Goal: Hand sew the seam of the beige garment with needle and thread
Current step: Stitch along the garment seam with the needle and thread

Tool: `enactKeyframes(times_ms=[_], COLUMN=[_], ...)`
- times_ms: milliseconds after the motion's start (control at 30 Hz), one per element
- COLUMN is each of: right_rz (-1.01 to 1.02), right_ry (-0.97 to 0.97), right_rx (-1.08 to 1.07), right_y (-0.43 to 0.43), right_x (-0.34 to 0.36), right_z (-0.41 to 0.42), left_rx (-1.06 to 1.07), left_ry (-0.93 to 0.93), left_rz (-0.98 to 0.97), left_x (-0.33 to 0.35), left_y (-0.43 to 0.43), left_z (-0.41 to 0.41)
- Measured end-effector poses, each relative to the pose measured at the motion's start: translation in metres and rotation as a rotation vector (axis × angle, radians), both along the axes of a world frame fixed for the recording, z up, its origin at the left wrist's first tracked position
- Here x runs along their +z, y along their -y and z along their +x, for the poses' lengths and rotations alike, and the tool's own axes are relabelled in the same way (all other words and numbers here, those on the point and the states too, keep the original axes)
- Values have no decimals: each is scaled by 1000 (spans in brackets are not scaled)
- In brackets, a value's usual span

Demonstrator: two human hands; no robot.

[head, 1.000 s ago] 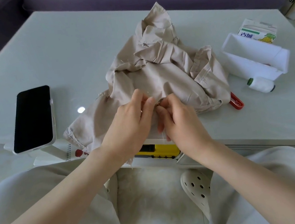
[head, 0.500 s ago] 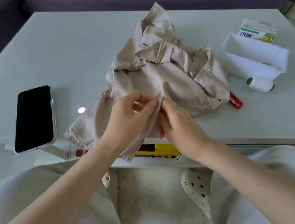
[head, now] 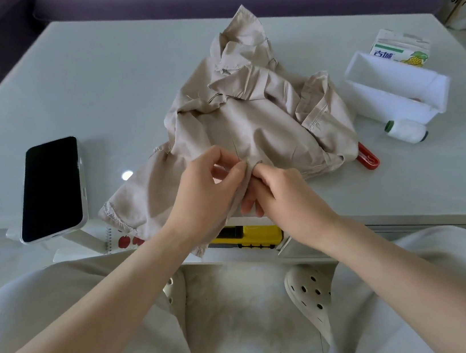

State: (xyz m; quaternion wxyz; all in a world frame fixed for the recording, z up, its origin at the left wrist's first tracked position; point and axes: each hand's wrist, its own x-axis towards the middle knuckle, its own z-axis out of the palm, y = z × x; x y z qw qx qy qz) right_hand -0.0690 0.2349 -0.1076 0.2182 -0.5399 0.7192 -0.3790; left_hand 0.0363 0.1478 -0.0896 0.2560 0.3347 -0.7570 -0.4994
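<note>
The beige garment (head: 259, 118) lies crumpled on the pale table (head: 93, 85), one corner hanging over the near edge. My left hand (head: 206, 189) pinches a raised fold of it between thumb and forefinger. My right hand (head: 284, 190) pinches the same fold from the other side, fingertips almost touching the left ones. A thin needle (head: 235, 149) sticks up out of the fabric just above my left fingertips. I cannot make out the thread, nor tell whether a finger touches the needle.
A dark phone (head: 50, 187) leans on a white stand at the left. To the right are a white thread spool (head: 406, 131), a white box (head: 386, 86), a carton (head: 400, 52) and a red tool (head: 368, 157). A yellow tool (head: 252, 235) lies under my wrists.
My left fingers have curled from lying on the cloth into a pinch on the fold. The needle now shows above the fabric. My right hand has shifted slightly up.
</note>
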Motion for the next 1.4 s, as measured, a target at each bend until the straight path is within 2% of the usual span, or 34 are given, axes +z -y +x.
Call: enactKeyframes(times_ms=[100, 167, 333, 533, 700, 833, 933, 1067, 1167, 1333, 1400], right_rz=[-20, -104, -337, -124, -155, -162, -225, -239, -217, -182, -169], right_ry=[-98, -162, -132, 22, 104, 208, 318, 448, 462, 596, 586], right_rx=[25, 0, -224, -135, -158, -160, -205, -280, -288, -431, -482], right_y=[0, 0, -1, 3, 3, 2, 4, 6, 7, 9, 9], right_x=[5, 8, 12, 12, 12, 17, 22, 24, 22, 17, 12], right_z=[-9, -14, -17, -15, -13, -12, -19, -21, -19, -32, -37], left_rx=[32, 48, -5, -63, -89, -230, -312, -335, -364, -328, -307], left_ry=[38, 39, 65, 75, 85, 234, 360, 265, 179, -33, -137], left_rz=[-43, -61, -106, -132, -78, -27, -66, -125, 7, 432, 553], left_x=[-5, -6, -5, -6, -7, -11, -16, -13, -4, 11, 14], left_y=[7, 9, 5, -3, -4, -4, -4, -5, -4, -3, 0], left_z=[0, 0, -1, -3, -2, -1, 2, 0, -1, 0, 1])
